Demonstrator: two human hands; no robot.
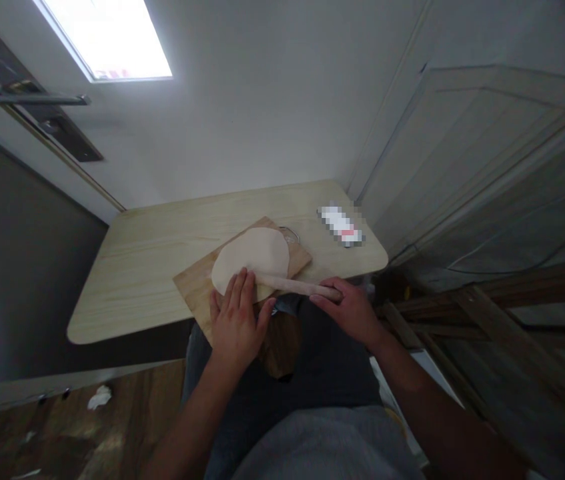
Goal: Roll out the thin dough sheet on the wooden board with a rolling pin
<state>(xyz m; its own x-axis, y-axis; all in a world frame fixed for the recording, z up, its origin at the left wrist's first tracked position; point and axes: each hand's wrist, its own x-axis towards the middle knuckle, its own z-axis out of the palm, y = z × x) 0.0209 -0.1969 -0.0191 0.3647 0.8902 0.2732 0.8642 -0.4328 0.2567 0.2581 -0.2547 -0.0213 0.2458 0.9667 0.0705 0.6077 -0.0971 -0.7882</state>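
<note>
The right hand (349,308) curls its fingers around a rolling pin (295,287) while the left hand (238,323) rests on flattened dough (255,253), fingers together, thumb apart.

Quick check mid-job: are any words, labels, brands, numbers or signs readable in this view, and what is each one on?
No text can be read.
Door window: pinkish marks near its lower edge, too blurred to read.
White-and-red item on the table: pixelated, unreadable.
Dough sheet, wooden board, rolling pin: no lettering visible.
</note>
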